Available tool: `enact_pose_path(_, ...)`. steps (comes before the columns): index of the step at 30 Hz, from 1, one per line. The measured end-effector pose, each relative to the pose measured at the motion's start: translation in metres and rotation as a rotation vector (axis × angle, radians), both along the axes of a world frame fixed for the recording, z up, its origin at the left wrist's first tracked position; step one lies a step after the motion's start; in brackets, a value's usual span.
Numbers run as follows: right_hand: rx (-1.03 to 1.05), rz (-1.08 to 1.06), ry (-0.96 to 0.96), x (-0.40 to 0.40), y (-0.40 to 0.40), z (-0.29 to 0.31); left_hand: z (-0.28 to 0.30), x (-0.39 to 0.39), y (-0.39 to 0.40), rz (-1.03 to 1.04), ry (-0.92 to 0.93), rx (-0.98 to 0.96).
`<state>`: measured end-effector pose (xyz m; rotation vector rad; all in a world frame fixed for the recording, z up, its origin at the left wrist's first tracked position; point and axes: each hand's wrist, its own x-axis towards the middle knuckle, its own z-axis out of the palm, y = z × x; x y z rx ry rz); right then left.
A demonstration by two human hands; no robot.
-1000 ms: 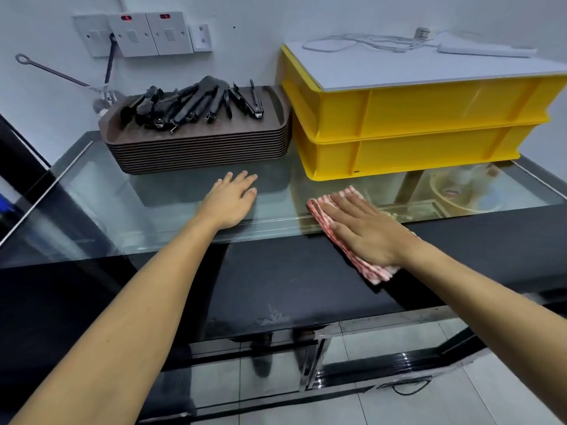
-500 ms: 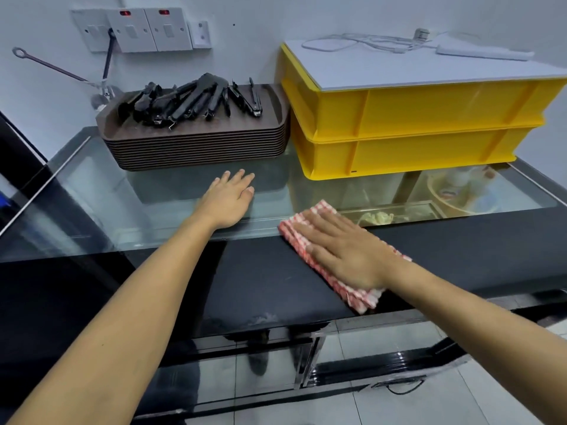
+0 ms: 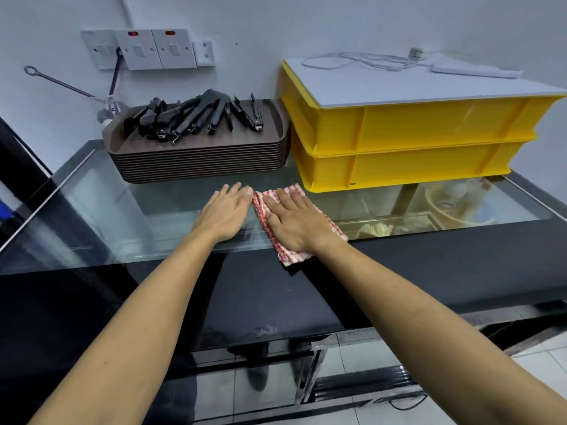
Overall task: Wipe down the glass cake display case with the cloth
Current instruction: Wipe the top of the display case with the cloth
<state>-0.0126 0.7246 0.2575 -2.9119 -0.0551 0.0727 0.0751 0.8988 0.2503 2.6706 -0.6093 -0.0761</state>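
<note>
Cloth (image 3: 290, 207) slid left, touching left hand (image 3: 225, 214).

Red-and-white checked folded cloth (image 3: 291, 222). 2 stacked bright yellow plastic crates (image 3: 411, 142). Stacked dark brown ribbed trays (image 3: 202, 161). Black tongs (image 3: 196, 118). Glossy black case front panel (image 3: 276, 296). White wall switches (image 3: 153, 49).

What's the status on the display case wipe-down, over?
Right hand flat on checked cloth, pressing it to glass top. Left hand flat beside it. Tray stack and yellow crates block the back.
</note>
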Motion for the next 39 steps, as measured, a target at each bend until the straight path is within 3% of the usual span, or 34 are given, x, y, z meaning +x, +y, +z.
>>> enact_pose_path(6, 0.002, 0.027, -0.041, -0.073, 0.02, -0.013, -0.004, 0.006, 0.003, -0.003, -0.044, -0.013)
enact_pose_path(10, 0.01, -0.015, -0.04, -0.033, 0.013, -0.01, -0.005, 0.01, 0.005, 0.116, -0.05, 0.103)
enact_pose_path(16, 0.034, -0.143, -0.028, 0.045, 0.009, -0.005, -0.002, 0.017, 0.016, 0.015, 0.009, 0.158)
enact_pose_path(24, 0.053, -0.048, -0.038, -0.022, 0.022, -0.008, 0.0, 0.026, 0.036, -0.011, -0.003, 0.286)
enact_pose_path(32, 0.021, -0.094, 0.004, 0.058, 0.005, 0.0, -0.001, 0.019, 0.038, -0.01, 0.009, 0.262)
enact_pose_path(39, 0.047, -0.205, 0.018, 0.078, 0.008, 0.001, -0.002, 0.022, 0.041, -0.016, 0.0, 0.244)
